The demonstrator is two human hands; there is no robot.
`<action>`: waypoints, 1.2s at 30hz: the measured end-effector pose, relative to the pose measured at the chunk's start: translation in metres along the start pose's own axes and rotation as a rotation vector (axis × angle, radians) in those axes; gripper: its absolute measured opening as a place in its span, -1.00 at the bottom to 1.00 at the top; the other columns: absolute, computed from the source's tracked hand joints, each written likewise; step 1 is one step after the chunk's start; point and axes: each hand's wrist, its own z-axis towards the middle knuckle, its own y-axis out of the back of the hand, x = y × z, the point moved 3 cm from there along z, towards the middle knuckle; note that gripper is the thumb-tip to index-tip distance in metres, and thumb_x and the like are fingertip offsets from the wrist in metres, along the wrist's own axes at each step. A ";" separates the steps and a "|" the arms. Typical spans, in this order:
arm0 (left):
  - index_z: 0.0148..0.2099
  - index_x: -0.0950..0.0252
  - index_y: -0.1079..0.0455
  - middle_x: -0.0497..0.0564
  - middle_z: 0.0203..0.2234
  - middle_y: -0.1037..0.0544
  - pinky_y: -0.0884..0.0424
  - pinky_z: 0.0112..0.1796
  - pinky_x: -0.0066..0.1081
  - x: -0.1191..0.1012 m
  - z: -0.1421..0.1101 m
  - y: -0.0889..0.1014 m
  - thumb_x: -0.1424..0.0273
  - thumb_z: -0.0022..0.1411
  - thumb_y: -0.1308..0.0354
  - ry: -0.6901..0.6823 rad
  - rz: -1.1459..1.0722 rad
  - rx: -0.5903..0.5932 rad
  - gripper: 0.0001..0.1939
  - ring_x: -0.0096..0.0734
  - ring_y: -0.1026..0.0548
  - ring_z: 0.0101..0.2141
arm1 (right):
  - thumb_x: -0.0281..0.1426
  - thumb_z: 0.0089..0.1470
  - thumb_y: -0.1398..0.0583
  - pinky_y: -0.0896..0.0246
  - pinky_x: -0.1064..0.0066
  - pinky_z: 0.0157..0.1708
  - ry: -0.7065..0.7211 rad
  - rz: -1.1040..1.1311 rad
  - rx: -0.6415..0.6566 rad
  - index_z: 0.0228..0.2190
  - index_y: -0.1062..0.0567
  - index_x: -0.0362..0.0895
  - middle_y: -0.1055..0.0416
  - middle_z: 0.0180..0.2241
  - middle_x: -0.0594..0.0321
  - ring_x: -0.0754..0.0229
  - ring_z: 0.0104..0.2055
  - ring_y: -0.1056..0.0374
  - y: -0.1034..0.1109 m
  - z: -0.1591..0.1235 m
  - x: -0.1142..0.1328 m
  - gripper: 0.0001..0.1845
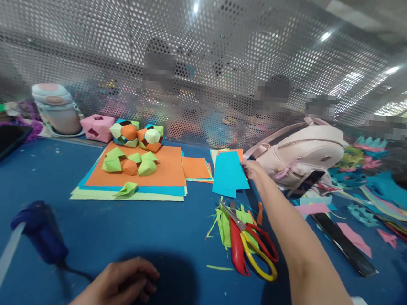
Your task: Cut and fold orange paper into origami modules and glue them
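Observation:
My right hand (pixel 251 170) reaches far forward, its fingers closed at the right edge of a stack of blue paper sheets (pixel 227 173); the fingertips are partly hidden. My left hand (pixel 128 279) rests near the front edge of the view, loosely curled with fingers a little apart and nothing in it. Between the arms lie red-and-yellow-handled scissors (pixel 248 245) and a red-handled cutting tool (pixel 237 251), on green paper scraps (pixel 224 226). Left of the blue sheets is a small stack of orange paper (pixel 195 168).
Large orange sheets (pixel 166 168) carry folded green pieces (pixel 112 159). Behind stand paper balls (pixel 150 138), a pink paper ball (pixel 98 127) and a bottle (pixel 58 110). A blue glue gun (pixel 42 233) lies left. A backpack (pixel 304 152) and a black phone (pixel 346 243) are right.

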 end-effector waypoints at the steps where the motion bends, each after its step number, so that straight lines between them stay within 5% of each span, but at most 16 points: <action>1: -0.20 0.29 -0.46 0.08 -0.40 -0.57 -0.45 -0.35 -0.50 0.001 0.000 0.000 -0.02 0.13 -0.03 -0.008 -0.004 -0.001 -0.51 -0.39 -0.52 -0.40 | -0.29 0.16 -0.14 -0.33 0.15 -0.15 0.013 0.005 -0.005 -0.03 -0.35 -0.17 -0.33 -0.04 0.11 0.12 -0.10 -0.35 0.002 -0.001 0.002 -0.64; 13: -0.17 0.28 -0.45 0.06 -0.39 -0.57 -0.44 -0.35 -0.53 0.016 0.001 -0.003 0.00 0.19 0.02 -0.064 -0.027 -0.038 -0.52 -0.43 -0.51 -0.41 | -0.29 0.17 -0.13 -0.29 0.14 -0.10 0.365 -0.096 -0.328 -0.09 -0.39 -0.16 -0.35 -0.04 0.13 0.11 -0.07 -0.33 0.049 -0.033 0.038 -0.70; 18: -0.17 0.30 -0.44 0.07 -0.39 -0.56 -0.44 -0.36 -0.54 0.018 0.001 -0.002 0.00 0.20 0.04 -0.104 -0.016 0.012 -0.51 -0.43 -0.51 -0.41 | -0.40 0.17 -0.02 0.01 0.15 0.11 0.490 0.017 -0.533 -0.20 -0.44 -0.23 -0.40 -0.09 0.00 0.00 0.04 -0.24 0.073 -0.066 0.061 -0.74; 21: -0.16 0.30 -0.42 0.07 -0.36 -0.55 -0.45 -0.33 -0.50 0.018 0.002 -0.003 0.05 0.24 0.05 -0.115 -0.024 0.024 -0.56 -0.42 -0.51 -0.37 | -0.35 0.15 -0.02 -0.08 0.22 0.04 0.561 0.113 -0.547 -0.17 -0.42 -0.22 -0.41 -0.09 0.01 0.04 0.00 -0.28 0.083 -0.098 0.075 -0.71; 24: -0.11 0.29 -0.37 0.11 -0.25 -0.52 -0.47 -0.28 -0.41 0.014 0.003 -0.003 0.07 0.23 0.01 -0.119 -0.115 0.023 -0.59 -0.34 -0.51 -0.29 | -0.24 0.13 -0.03 -0.23 0.26 -0.11 0.599 0.197 -0.413 -0.19 -0.43 -0.17 -0.45 -0.15 0.09 0.08 -0.10 -0.35 0.070 -0.146 0.078 -0.67; 27: -0.06 0.31 -0.33 0.14 -0.21 -0.49 -0.48 -0.27 -0.32 0.004 0.001 -0.002 0.08 0.19 -0.05 -0.095 -0.232 0.025 -0.57 -0.28 -0.52 -0.27 | -0.16 0.04 -0.13 -0.32 0.32 -0.30 0.587 0.237 -0.161 -0.32 -0.49 -0.15 -0.52 -0.34 0.17 0.10 -0.29 -0.43 0.030 -0.210 0.065 -0.68; 31: 0.03 0.33 -0.28 0.19 -0.11 -0.48 -0.45 -0.19 -0.27 -0.006 -0.002 0.002 0.16 0.21 -0.08 -0.016 -0.466 -0.058 -0.56 -0.25 -0.52 -0.22 | -0.12 -0.07 -0.24 -0.30 0.36 -0.40 0.354 0.343 0.381 -0.40 -0.51 -0.12 -0.53 -0.39 0.22 0.15 -0.38 -0.42 -0.033 -0.293 0.037 -0.68; 36: -0.05 0.38 -0.34 0.18 -0.17 -0.53 -0.43 -0.26 -0.42 -0.005 0.001 0.005 0.24 0.17 -0.14 -0.032 -0.618 -0.117 -0.63 -0.33 -0.53 -0.26 | -0.11 -0.09 -0.24 -0.30 0.31 -0.28 0.257 0.435 0.604 -0.31 -0.48 -0.09 -0.52 -0.40 0.24 0.16 -0.34 -0.42 -0.072 -0.328 0.019 -0.64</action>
